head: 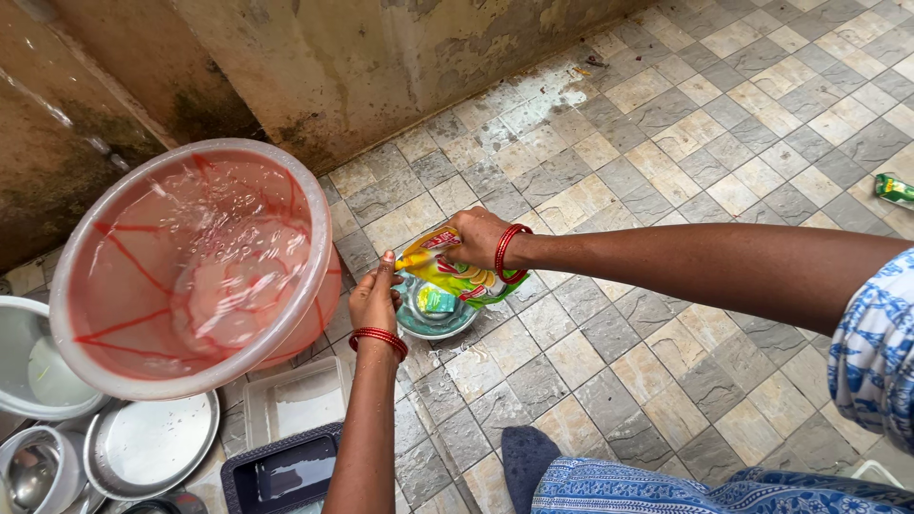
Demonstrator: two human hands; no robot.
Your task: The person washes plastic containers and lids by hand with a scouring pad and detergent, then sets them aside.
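The pouch (455, 271) pinched between the left hand (374, 303) and right hand (476, 238) is glossy printed plastic film, crinkled and catching light. Under it sits a small bowl (433, 324), smooth and shiny, possibly glazed or plastic; the view is too tight to tell. The big tub (190, 271) is translucent pink plastic, wet and glistening. The round plates (148, 443) are dull brushed steel. The tray (276, 471) is dark matt plastic. Floor tiles (666, 162) look rough, stone-like and matt, damp near the stained, coarse plaster wall (362, 57). The bangles (505, 249) are glossy red.
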